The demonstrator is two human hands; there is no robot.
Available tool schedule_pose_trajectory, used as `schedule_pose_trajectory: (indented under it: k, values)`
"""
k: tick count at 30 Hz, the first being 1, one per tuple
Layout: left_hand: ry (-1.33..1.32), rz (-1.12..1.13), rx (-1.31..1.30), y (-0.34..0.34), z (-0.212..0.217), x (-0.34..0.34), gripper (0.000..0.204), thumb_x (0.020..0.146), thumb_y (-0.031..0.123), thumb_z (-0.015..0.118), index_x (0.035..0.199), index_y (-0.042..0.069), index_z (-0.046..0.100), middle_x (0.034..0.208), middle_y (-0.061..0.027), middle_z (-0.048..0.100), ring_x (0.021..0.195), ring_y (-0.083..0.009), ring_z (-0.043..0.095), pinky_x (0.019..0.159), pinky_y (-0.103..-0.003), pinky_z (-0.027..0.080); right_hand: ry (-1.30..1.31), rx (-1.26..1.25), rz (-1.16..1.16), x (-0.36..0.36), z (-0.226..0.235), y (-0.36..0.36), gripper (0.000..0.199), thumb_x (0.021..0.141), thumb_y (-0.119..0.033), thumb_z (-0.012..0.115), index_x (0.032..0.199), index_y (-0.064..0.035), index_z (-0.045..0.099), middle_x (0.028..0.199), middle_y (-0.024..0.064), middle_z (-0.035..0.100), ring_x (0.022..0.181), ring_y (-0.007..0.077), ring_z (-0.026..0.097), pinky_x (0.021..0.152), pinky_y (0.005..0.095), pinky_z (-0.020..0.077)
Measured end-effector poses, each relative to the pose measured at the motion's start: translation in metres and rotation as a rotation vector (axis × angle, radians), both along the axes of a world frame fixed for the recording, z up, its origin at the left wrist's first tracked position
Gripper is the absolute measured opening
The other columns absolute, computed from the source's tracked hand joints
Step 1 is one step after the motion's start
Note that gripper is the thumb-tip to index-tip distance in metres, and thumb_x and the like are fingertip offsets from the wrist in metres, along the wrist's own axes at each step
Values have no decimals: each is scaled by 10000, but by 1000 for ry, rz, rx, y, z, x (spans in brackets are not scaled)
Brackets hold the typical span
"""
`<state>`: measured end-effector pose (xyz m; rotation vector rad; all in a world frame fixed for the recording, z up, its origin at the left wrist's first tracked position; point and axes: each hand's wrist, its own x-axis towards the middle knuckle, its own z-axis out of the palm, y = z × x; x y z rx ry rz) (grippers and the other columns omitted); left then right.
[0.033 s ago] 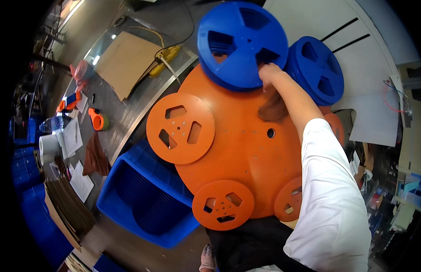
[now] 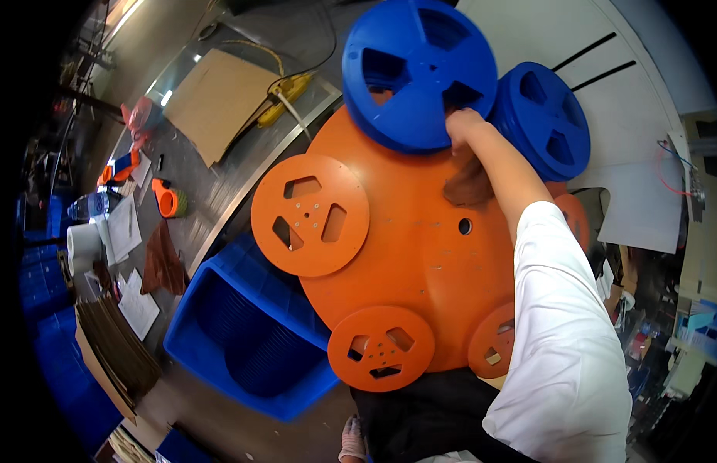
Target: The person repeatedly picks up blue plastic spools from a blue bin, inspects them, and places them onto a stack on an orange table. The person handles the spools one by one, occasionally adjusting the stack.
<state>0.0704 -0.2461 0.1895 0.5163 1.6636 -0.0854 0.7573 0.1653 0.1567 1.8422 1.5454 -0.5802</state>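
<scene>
While R arm (image 2: 566, 270) stretches fwd, R hand (image 2: 465, 126) curled, gripping blue reel (image 2: 418, 81)

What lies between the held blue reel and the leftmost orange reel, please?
In the head view, only bare orange surface separates the blue reel from the orange reel.

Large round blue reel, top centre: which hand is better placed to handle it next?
Probably right: the right hand is at the lower edge of the large blue reel; no other hand shows near.
</scene>
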Motion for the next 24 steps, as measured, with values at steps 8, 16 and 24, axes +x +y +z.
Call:
schedule_pose_trajectory:
  k: [8, 16, 24]
  values:
    - [-28, 427, -73, -18, -11, -29, 571, 863, 154, 599, 1400, 34, 446, 1388, -211, 485, 1268, -337, 489, 1067, -414, 392, 135, 146, -77, -42, -20, -14, 348, 730, -198, 687, 1039, -37, 699, 1102, 150, 678, 1045, 317, 637, 922, 426, 487]
    - [95, -1144, 792, 6, -2, -102, 403, 930, 81, 453, 1324, 14, 505, 1380, -215, 488, 1272, -343, 485, 1079, -375, 401, 411, 238, -241, -161, 50, -47, 480, 638, -403, 729, 837, 32, 699, 894, 252, 674, 827, 370, 664, 721, 445, 521]
    - [-92, -136, 353, 42, 0, -150, 504, 965, 344, 539, 1366, 40, 503, 1289, -189, 594, 1214, -286, 552, 1029, -330, 409, 1513, 456, -1030, -296, 261, -159, 359, 784, -152, 677, 1081, 13, 562, 876, 84, 608, 801, 219, 624, 809, 369, 530]
